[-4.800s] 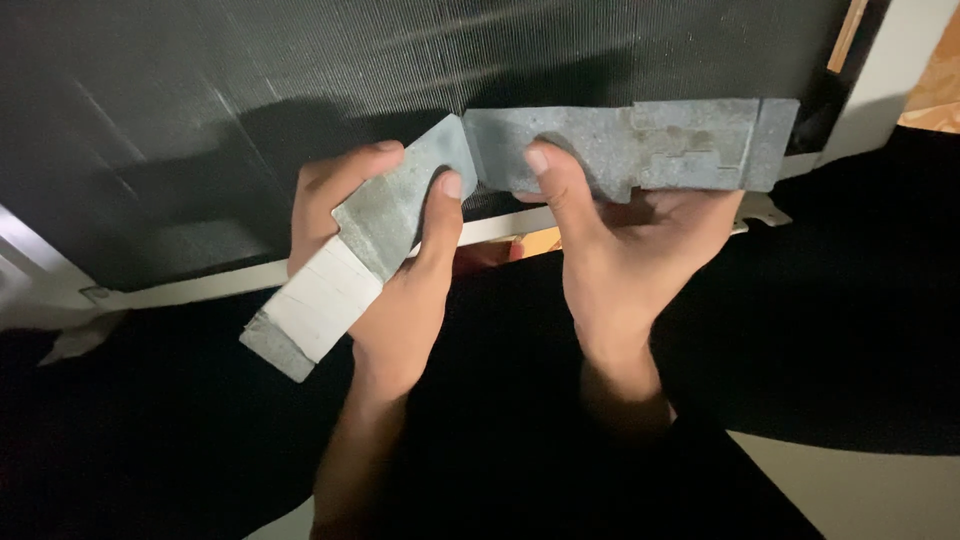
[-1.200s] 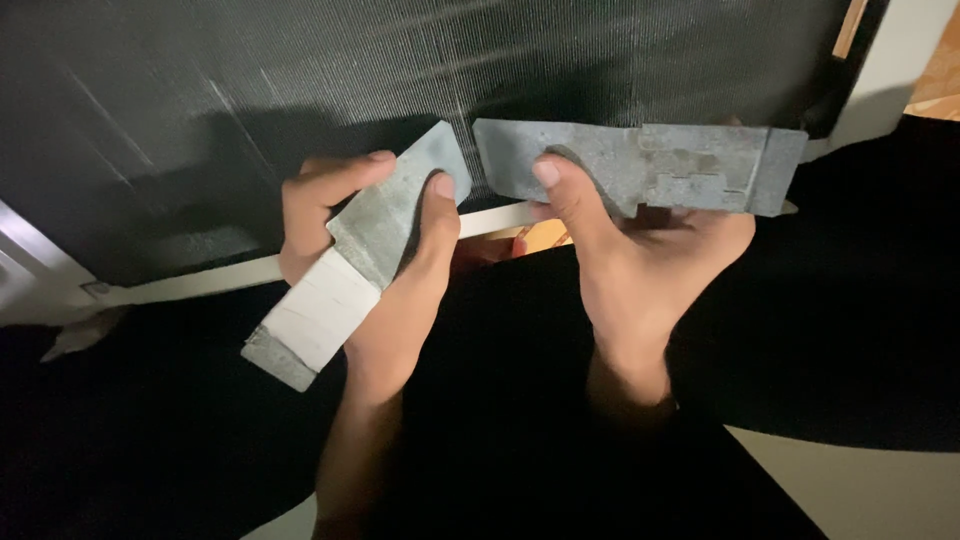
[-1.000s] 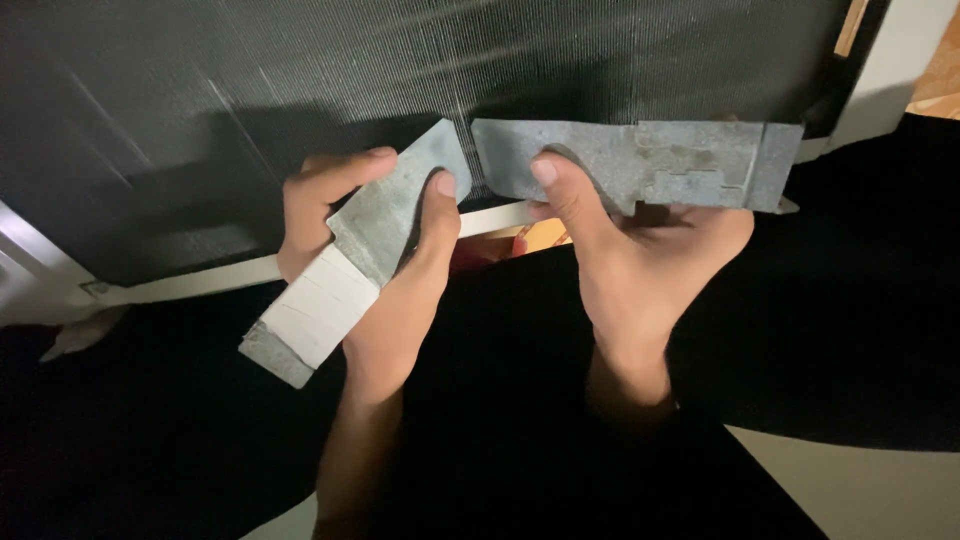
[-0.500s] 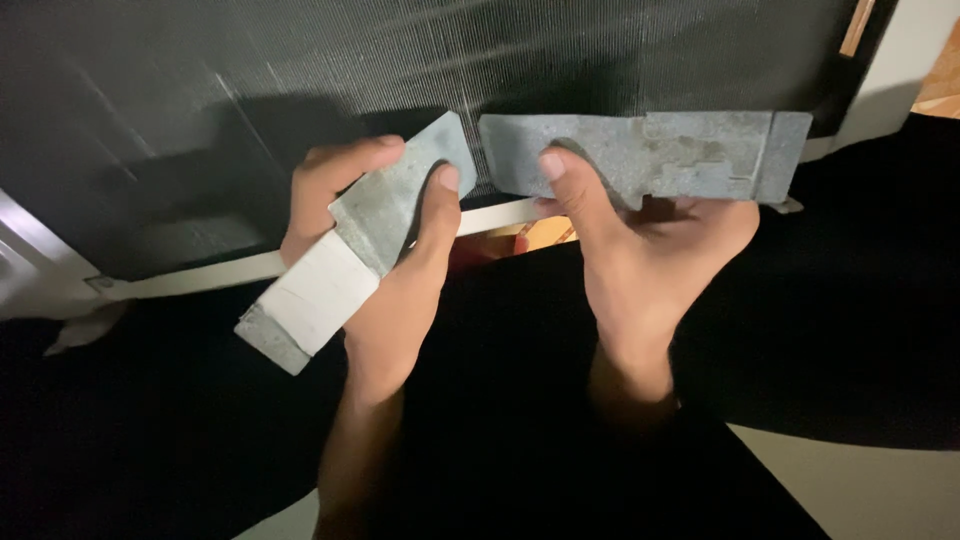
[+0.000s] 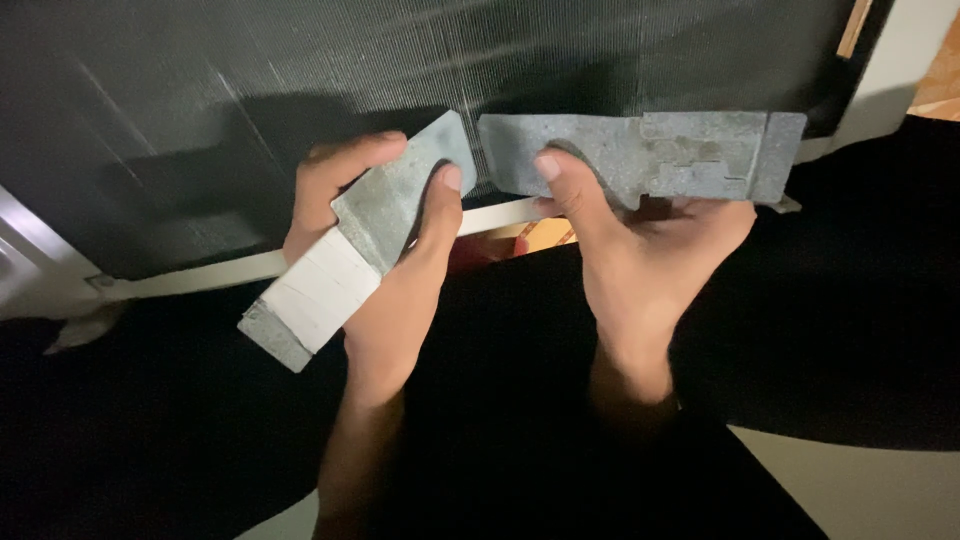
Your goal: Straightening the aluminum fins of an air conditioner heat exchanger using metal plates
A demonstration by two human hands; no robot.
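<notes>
My left hand (image 5: 385, 255) grips a flat grey slab piece (image 5: 400, 195) with a white taped band (image 5: 320, 290) near its lower end; the piece slants from lower left to upper right. My right hand (image 5: 640, 255) holds a longer grey slab piece (image 5: 650, 150) level, thumb on its front face, with a raised stepped patch on its right half. The inner ends of the two pieces almost meet in the middle, with a narrow gap between them.
Behind the pieces stands a large dark ribbed panel (image 5: 300, 90) with a pale strip (image 5: 200, 272) along its lower edge. Black fabric (image 5: 830, 300) covers the lower area. A light surface (image 5: 870, 490) shows at the lower right, and wood (image 5: 945, 70) at the upper right.
Both hands have shifted slightly up and right with their pieces. The gap between the two inner ends has stayed about the same.
</notes>
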